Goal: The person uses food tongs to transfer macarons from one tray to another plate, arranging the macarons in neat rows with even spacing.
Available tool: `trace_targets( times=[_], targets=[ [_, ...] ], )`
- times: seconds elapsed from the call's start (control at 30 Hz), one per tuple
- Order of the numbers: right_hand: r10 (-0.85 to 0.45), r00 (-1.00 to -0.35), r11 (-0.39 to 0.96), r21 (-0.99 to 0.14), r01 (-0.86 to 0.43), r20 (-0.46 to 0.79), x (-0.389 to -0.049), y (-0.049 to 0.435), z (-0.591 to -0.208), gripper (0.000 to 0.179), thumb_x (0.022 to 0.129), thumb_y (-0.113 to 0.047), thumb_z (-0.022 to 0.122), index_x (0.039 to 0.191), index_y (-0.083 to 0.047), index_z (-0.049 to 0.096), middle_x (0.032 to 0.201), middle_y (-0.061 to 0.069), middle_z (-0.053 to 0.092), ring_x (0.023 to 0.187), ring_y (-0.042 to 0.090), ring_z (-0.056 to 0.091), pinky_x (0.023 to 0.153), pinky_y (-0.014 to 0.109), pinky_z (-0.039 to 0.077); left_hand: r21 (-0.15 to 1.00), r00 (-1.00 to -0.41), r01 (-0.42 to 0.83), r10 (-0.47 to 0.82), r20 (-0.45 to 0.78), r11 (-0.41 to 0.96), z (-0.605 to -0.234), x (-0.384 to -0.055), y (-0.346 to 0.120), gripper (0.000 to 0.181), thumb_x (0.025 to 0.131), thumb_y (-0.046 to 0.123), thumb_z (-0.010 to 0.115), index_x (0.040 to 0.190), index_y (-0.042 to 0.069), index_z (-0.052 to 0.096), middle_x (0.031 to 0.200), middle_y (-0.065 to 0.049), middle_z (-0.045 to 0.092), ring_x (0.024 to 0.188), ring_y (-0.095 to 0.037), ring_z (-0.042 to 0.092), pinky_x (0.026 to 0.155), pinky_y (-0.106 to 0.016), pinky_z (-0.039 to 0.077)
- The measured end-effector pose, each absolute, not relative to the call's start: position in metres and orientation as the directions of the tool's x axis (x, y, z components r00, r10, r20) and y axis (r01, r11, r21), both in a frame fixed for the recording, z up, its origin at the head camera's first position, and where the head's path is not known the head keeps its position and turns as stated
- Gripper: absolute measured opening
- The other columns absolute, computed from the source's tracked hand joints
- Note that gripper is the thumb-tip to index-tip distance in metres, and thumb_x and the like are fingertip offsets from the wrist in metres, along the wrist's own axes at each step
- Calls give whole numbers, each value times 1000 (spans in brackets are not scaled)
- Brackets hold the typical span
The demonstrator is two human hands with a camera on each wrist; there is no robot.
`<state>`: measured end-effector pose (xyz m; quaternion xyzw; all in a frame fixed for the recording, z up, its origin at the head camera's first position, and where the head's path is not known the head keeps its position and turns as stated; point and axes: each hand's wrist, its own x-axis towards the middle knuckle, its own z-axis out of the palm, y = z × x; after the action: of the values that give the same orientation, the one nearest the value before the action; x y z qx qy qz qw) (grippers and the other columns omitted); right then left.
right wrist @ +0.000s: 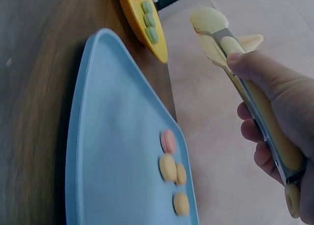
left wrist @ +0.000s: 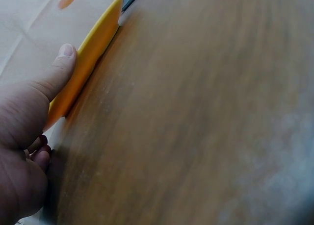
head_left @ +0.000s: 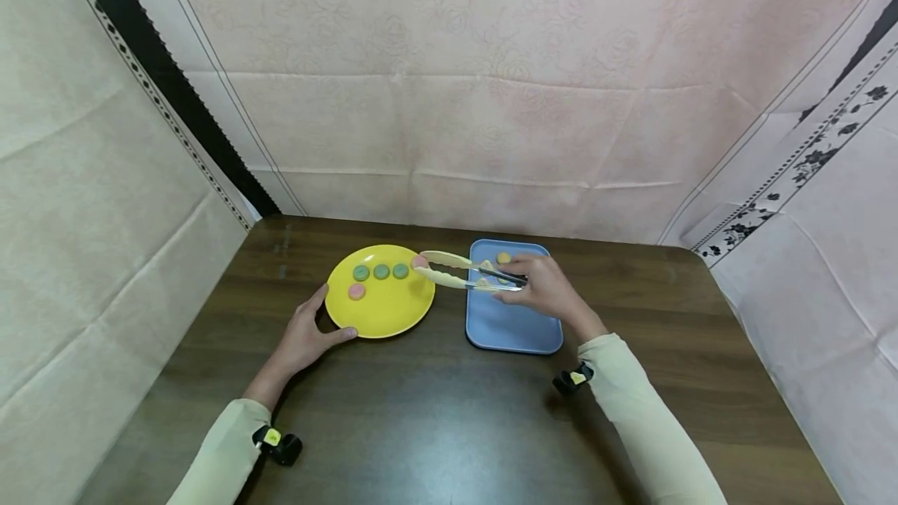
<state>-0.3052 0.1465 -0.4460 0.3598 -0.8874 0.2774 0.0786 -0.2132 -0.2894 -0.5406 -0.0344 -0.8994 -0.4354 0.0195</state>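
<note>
My right hand (head_left: 540, 285) grips a pair of tongs (head_left: 449, 259) with pale yellow tips and metal arms. Between the tips, a pink macaron (head_left: 419, 262) is held above the right rim of the yellow plate (head_left: 382, 318). Three green macarons (head_left: 381, 271) sit in a row on that plate, with another pink macaron (head_left: 356, 291) below them. My left hand (head_left: 309, 333) holds the plate's left side, its thumb (left wrist: 61, 70) on the rim and its other fingers partly hidden. Under the tongs lies a blue tray (head_left: 512, 326). In the right wrist view it bears yellow macarons (right wrist: 168, 167) and a pink macaron (right wrist: 168, 141).
The plate and tray stand side by side on a dark wooden table (head_left: 421, 427), a narrow gap between them. Pale patterned cloth (head_left: 449, 123) hangs behind the table's far edge and at both sides.
</note>
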Motion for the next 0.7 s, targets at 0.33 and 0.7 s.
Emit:
trace_targets(
  times=[0.33,0.7],
  targets=[
    [-648,-703,557,-448,-699,292,-316,103,-459,43,83,-32,86,119,-10,78,93,4,73,68,9,50,60,29,41,774,-998,60,33,50,630,-541,-214,-290,119,81,49,85,163,1,14,167,-25,19,152,-47,16,119,-66,20],
    [-671,-707,592,-414,-692,224,-316,77,-477,42,84,-36,86,118,-12,79,87,4,70,66,9,48,55,24,42,766,-999,52,28,45,640,-541,-213,-290,118,81,50,85,163,1,15,167,-24,20,152,-47,18,119,-66,21]
  ],
)
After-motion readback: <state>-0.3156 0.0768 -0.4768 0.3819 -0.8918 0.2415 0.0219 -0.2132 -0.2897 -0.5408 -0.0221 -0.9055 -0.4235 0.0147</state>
